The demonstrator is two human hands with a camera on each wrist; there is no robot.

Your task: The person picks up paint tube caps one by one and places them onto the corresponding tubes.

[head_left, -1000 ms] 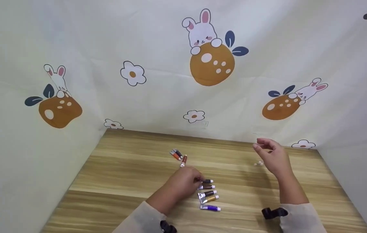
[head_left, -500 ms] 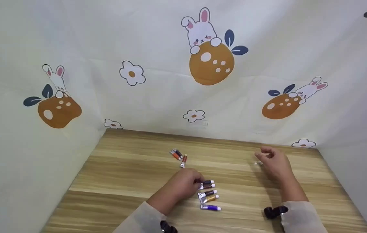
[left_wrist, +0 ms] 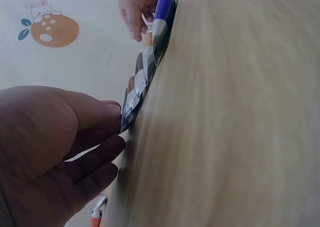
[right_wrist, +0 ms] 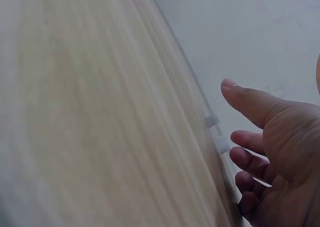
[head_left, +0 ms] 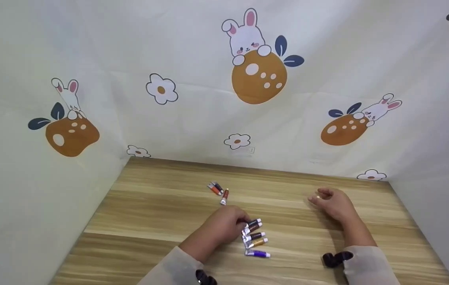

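My left hand (head_left: pixel 223 224) pinches the crimped end of a dark paint tube (head_left: pixel 253 223) between thumb and fingers, low over the table. Just below it a brown paint tube (head_left: pixel 254 227) lies slanted, overlapped by the dark one. A black paint tube (head_left: pixel 254 236), a gold one (head_left: pixel 258 242) and a purple one (head_left: pixel 259 253) follow in a column, white caps to the right. My right hand (head_left: pixel 335 206) hovers at the right, thumb and fingers apart. Beside its fingertips lie small whitish pieces (right_wrist: pixel 222 145), partly covered by the hand in the head view.
Farther back on the wooden table (head_left: pixel 161 198) lie an orange paint tube (head_left: pixel 214 190), a dark one (head_left: pixel 218 186) and a red-brown one (head_left: pixel 225 196). A printed cloth (head_left: pixel 193 118) encloses the table at the back and sides.
My right hand has come down toward the small whitish pieces. The dark tube and the brown one have tilted, their crimped ends shifting toward the column. My left hand stays nearly in place.
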